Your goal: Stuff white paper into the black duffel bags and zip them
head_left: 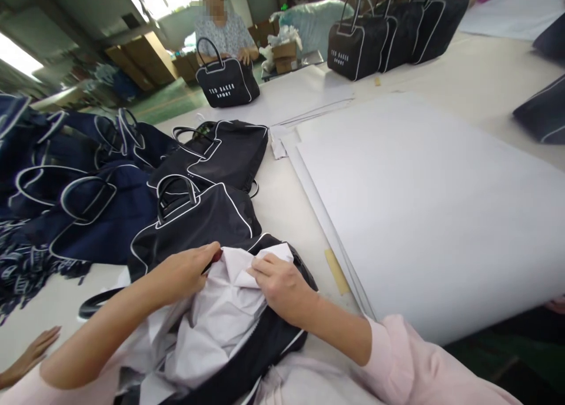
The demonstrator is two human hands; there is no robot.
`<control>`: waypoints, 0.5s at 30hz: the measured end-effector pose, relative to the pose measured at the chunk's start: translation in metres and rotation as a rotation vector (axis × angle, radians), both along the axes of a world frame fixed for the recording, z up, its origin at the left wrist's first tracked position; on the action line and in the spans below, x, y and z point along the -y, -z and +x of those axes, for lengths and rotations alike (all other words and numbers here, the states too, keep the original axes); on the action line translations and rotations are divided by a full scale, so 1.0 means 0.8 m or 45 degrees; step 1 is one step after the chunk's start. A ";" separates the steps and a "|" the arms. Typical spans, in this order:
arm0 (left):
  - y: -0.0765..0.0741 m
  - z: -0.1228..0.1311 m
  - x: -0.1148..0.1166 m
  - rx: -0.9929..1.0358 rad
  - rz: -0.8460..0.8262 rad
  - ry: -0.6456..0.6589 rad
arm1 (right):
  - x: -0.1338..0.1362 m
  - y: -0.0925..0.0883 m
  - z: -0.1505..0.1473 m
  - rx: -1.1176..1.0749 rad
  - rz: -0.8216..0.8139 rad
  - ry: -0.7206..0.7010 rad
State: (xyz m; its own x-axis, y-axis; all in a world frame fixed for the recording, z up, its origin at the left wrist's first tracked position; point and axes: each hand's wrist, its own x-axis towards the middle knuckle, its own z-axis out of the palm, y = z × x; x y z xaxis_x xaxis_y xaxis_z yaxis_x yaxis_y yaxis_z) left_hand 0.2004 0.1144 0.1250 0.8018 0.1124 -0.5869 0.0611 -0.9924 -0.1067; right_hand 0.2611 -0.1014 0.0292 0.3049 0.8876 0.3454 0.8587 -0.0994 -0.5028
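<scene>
Close in front of me, a black handbag (265,334) with white piping lies unzipped on the table. Crumpled white paper (216,316) fills its opening. At the far side of the opening, my left hand (189,272) is closed on the bag's edge, beside the paper; a small red spot shows at its fingertips. My right hand (280,284) pinches a fold of the white paper near the bag's right end. The fingertips of both hands are partly hidden.
Black bags (198,216) lie just beyond, with navy bags (101,211) heaped at left. A stack of large white sheets (424,205) covers the right. Finished black bags (357,46) stand at the back. A co-worker (225,34) handles another bag; another person's hand (33,355) rests at lower left.
</scene>
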 end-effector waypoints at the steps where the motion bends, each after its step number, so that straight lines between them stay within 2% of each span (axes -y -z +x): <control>1: 0.003 0.002 0.005 -0.034 0.040 0.030 | 0.003 0.002 -0.005 -0.004 -0.017 -0.017; 4: 0.012 0.002 0.020 -0.090 0.274 0.082 | 0.012 0.008 -0.016 -0.129 -0.089 0.010; 6: 0.014 0.003 0.015 -0.032 0.359 0.110 | 0.017 0.008 -0.019 -0.249 -0.160 0.049; 9: 0.011 0.020 -0.025 0.132 0.256 0.052 | 0.019 -0.001 -0.012 -0.326 -0.295 -0.001; 12: 0.009 0.049 -0.074 0.228 0.018 -0.184 | 0.010 -0.014 0.007 -0.311 -0.470 -0.146; 13: 0.010 0.057 -0.085 0.263 -0.022 -0.238 | 0.002 -0.017 0.015 -0.294 -0.534 -0.177; 15: 0.016 0.068 -0.088 0.357 0.048 -0.234 | -0.015 -0.021 0.031 -0.244 -0.619 -0.196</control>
State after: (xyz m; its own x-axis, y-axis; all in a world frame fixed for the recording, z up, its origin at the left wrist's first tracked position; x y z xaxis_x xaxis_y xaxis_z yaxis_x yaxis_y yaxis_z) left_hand 0.2544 0.1848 0.1122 0.8957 0.2877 -0.3391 0.2708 -0.9577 -0.0971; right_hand 0.2859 -0.0897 0.0462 0.1758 0.9705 -0.1648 0.7792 -0.2395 -0.5793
